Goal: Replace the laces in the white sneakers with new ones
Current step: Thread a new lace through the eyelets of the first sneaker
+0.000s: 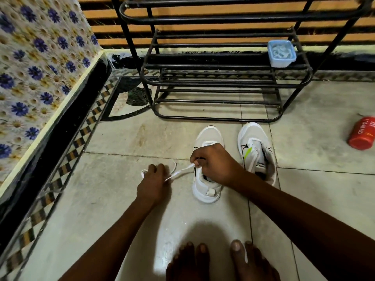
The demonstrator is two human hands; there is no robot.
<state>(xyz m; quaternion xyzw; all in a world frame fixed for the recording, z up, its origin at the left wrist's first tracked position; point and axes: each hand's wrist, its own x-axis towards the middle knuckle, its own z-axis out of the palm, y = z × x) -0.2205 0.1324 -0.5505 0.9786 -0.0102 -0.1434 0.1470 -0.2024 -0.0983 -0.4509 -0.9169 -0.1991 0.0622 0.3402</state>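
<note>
While my right hand (215,163) sits on top of the left sneaker (208,165) with its fingers curled, pinching a white lace (180,171) just at the shoe's throat, my left hand (155,179) is out to the left over the floor tiles (113,179), fingers closed round the same lace where it loops and trails away. The lace runs between my two hands, and a slack loop of it lies on the tile just beyond my left knuckles. I cannot tell from here whether this is the old lace coming out or a new one going in; my hand covers the eyelets of this shoe.

The right sneaker (256,151) stands just beside the first, toe pointing away from me, its tongue pulled open. A little white lacing seems to show near its toe end, but I cannot say how far it runs.

On the far side, a small blue tub (281,53) rests on the right end of the black shoe rack (223,78), with something pale coiled inside; that may be laces, though I can't be sure. A red bottle (362,133) lies on its side at the far right.

I judge the job to be early or midway: one shoe is being worked on and the other waits.
</note>
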